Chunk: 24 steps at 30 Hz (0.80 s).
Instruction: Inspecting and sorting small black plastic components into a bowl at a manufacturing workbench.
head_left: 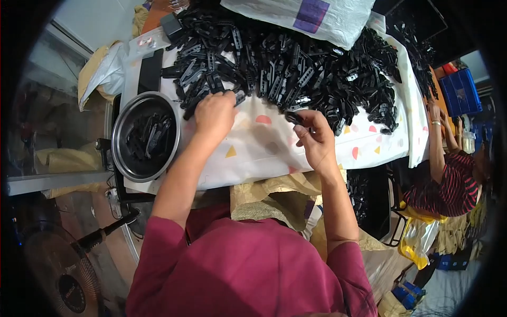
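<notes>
Fingers [302,122] of the right hand [315,138] pinch one small black plastic clip [293,118] above the white patterned table [264,148]. The left hand [214,113] has its fingers curled into the heap of black clips [296,68]. The clips look light, stiff and smooth, best pinched across their narrow sides.

I note the black clips [296,74] heaped at the far side look like moulded plastic, mostly matt with small glossy glints. The cloth [264,148] over the surface reads as smooth printed fabric, white with pastel shapes. At left, the round bowl [120,132] is polished metal with a bright rim. The far bag [317,18] looks like woven plastic, faintly shiny.
</notes>
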Tool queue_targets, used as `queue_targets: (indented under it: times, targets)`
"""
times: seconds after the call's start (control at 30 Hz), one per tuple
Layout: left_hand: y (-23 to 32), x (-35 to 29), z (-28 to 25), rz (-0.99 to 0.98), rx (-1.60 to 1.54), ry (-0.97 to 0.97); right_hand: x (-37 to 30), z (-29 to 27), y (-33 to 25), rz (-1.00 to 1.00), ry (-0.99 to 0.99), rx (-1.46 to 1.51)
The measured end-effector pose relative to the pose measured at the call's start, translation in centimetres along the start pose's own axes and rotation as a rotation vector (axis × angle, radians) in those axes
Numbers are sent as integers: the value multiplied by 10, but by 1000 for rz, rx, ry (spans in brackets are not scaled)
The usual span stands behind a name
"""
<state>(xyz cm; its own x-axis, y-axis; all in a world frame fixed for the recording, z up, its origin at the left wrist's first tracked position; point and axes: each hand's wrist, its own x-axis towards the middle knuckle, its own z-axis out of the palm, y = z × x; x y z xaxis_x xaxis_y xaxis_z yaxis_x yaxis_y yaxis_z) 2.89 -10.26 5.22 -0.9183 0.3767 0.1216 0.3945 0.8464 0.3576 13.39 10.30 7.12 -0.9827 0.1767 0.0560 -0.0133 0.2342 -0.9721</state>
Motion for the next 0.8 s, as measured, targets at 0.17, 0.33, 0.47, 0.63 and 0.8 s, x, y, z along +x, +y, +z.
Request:
queue_targets:
  times: [0.17,0.33,0.47,0.63,0.8]
  targets:
    - [22,-11,-30,-115,-1262,-519,-13,6,-32,-361,-119,-262]
    - [41,-22,-53,70,-1155,-473,-14,10,-34,-776,-11,-560]
    - [43,-24,-60,479,-689,-231,-20,12,-28,-822,46,-609]
    - [41,-34,-47,544,-607,-93,-19,12,-19,-743,65,-553]
    - [38,-39,-37,474,-481,-174,-21,12,-8,-380,-150,-302]
